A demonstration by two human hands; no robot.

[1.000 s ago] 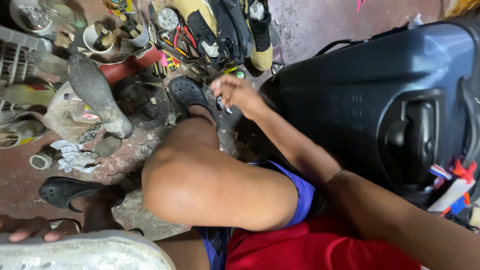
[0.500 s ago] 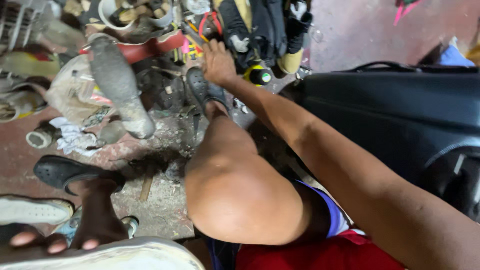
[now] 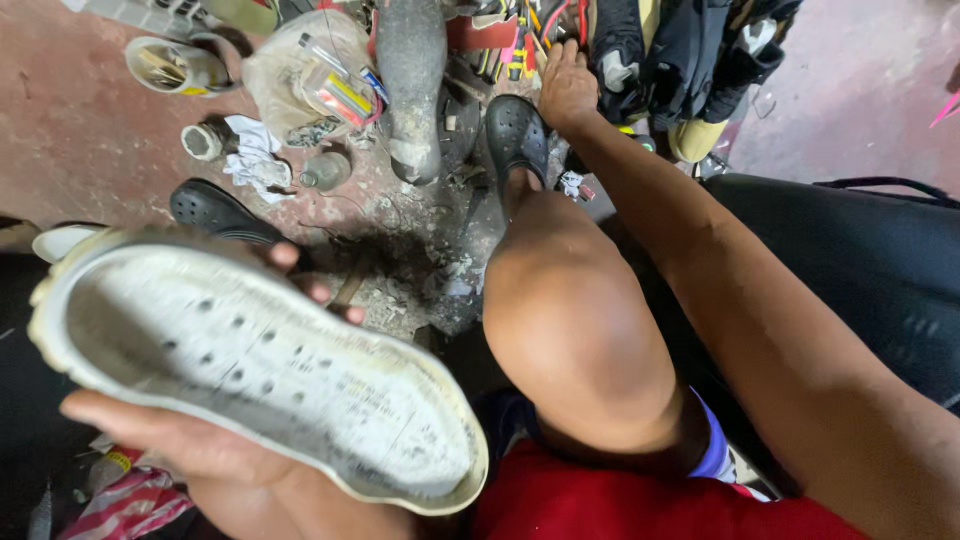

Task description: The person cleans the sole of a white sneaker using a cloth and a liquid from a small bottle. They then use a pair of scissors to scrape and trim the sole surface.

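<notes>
gritty floor (image 3: 90, 130) | left hand (image 3: 215, 455) fingers grasping shoe sole (image 3: 260, 365) | right hand (image 3: 567, 88) grip unclear among tools (image 3: 515, 40)

Shoe sole (image 3: 270, 370) near left, in left hand (image 3: 200, 450). Right hand (image 3: 567, 85) far, w/ tool pile (image 3: 520, 30); suitcase (image 3: 870, 270) right.

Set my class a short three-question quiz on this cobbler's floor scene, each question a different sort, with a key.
1. True or false: the left hand holds a white shoe sole with its bottom side facing the camera.
2. The right hand reaches toward: A) the tools at the top, B) the tin can, C) the white rag.
3. Fill in: the clog on the foot by the right hand is coloured ____.

Key: 1 true; 2 A; 3 black.
</notes>
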